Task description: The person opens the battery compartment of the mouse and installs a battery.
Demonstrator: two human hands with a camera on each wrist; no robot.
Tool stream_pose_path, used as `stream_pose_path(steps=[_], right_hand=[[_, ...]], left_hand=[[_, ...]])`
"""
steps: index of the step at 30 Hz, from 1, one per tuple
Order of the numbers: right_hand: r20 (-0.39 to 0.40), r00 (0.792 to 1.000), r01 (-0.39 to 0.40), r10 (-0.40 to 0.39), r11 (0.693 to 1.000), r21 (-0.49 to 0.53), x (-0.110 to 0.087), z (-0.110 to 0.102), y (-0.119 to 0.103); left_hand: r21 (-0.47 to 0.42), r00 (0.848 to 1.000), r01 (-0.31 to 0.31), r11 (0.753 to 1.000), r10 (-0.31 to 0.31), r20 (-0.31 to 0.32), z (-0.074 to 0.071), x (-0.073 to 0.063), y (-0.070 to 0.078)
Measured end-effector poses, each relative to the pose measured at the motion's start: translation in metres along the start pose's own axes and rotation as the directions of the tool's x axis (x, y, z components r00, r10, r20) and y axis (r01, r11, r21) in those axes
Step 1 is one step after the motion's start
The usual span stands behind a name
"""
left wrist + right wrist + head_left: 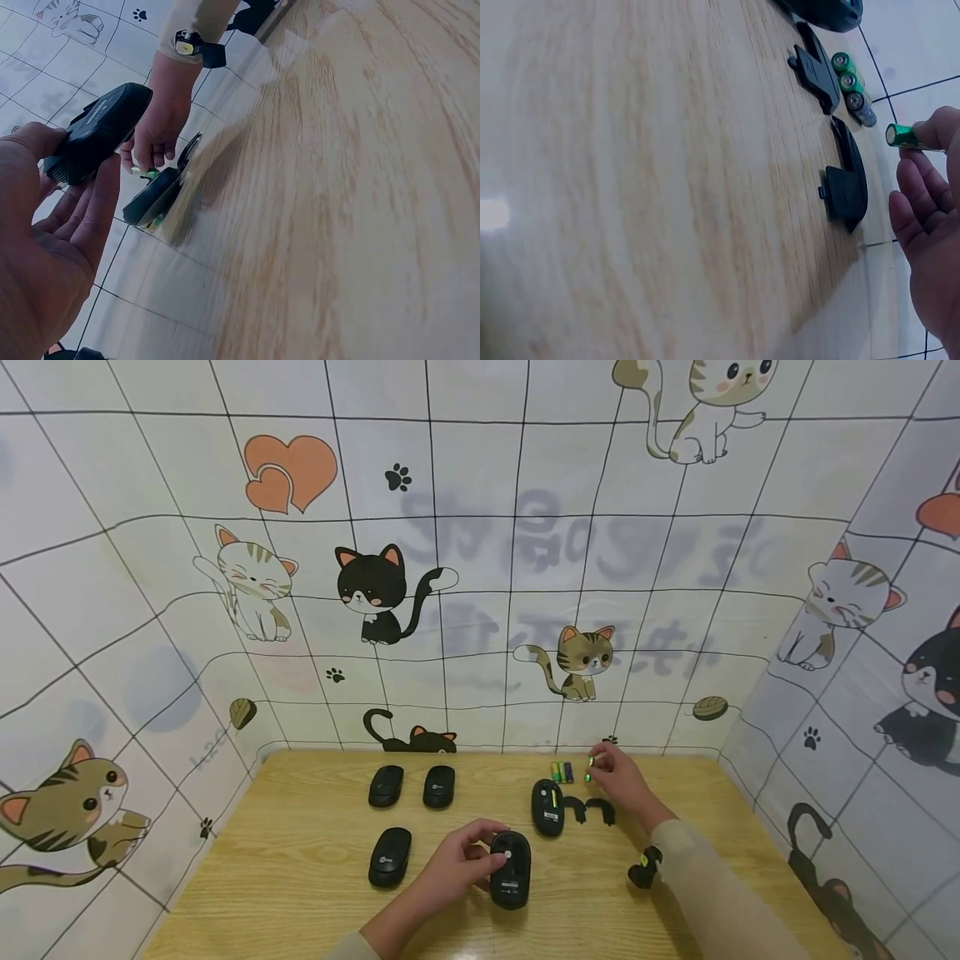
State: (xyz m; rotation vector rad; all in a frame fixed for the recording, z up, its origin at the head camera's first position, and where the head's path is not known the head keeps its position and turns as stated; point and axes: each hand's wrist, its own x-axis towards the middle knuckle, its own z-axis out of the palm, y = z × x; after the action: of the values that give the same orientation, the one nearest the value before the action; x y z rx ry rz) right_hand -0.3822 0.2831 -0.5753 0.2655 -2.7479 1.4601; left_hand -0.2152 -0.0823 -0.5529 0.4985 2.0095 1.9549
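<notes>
My left hand grips a black computer mouse by its sides, its labelled underside turned toward the head view. In the left wrist view, thumb and fingers hold this mouse above the table. At the back right, my right hand pinches a green battery between thumb and fingers. Just left of that hand, several batteries lie side by side. Below them, another mouse lies underside up with a battery in its slot. Two black mouse covers lie to its right, off the mouse.
Three black mice stand on the left of the wooden table: two at the back and one nearer. A cat-patterned, tiled-look sheet rises behind the table and at both sides. A black wrist camera sits at the right sleeve.
</notes>
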Motion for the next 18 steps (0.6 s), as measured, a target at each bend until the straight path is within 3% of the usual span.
stream_pose_path(steps=[18], right_hand=[[-0.06, 0.995, 0.079, -0.075, 0.995, 0.069, -0.029, 0.008, -0.037]], left_hand=[[0.004, 1.0, 0.018, 1.0, -0.017, -0.014, 0.0, 0.0, 0.0]])
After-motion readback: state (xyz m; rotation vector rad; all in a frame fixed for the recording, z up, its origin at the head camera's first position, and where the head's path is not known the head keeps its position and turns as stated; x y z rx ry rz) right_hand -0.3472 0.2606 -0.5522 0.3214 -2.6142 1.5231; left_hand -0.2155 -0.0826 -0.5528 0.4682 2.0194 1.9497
